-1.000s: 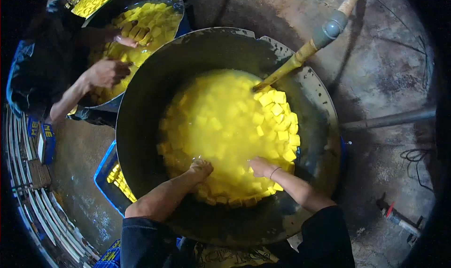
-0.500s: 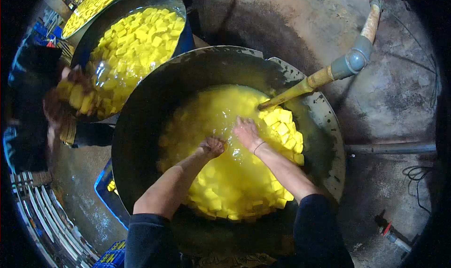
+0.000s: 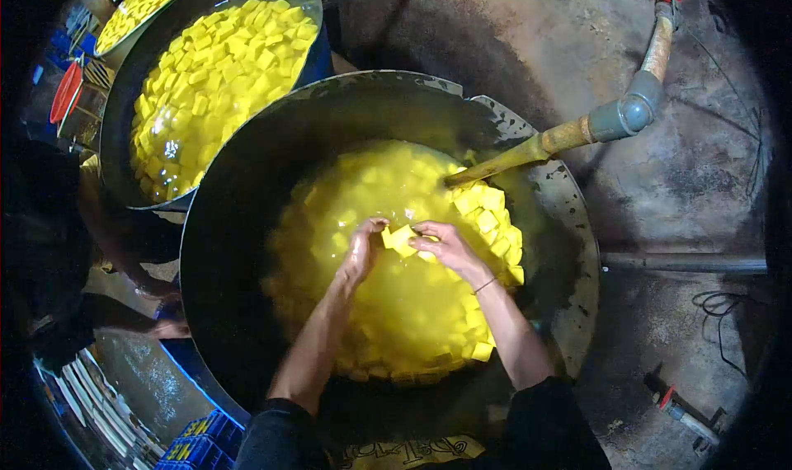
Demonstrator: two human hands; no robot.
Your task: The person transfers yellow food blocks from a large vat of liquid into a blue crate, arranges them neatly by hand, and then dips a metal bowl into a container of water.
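A big dark metal basin [image 3: 239, 223] holds yellow liquid and many yellow cubes [image 3: 487, 214]. My left hand [image 3: 361, 251] and my right hand [image 3: 441, 243] are raised just above the liquid at the basin's middle. Together they hold a few yellow cubes [image 3: 400, 239] between them, fingers curled around the pieces. Both forearms are bare, with dark sleeves pushed up near the bottom edge. A thin band circles my right wrist.
A pipe [image 3: 577, 136] with a grey elbow reaches into the basin from the upper right. A second basin [image 3: 124, 99] of yellow cubes stands at upper left. Another person in dark clothes [image 3: 49, 247] is at the left. Blue crates [image 3: 198, 437] lie at the bottom left.
My hands rose out of the liquid and came together, lifting a few yellow cubes. The other person at the left drew their hands away from the second basin.
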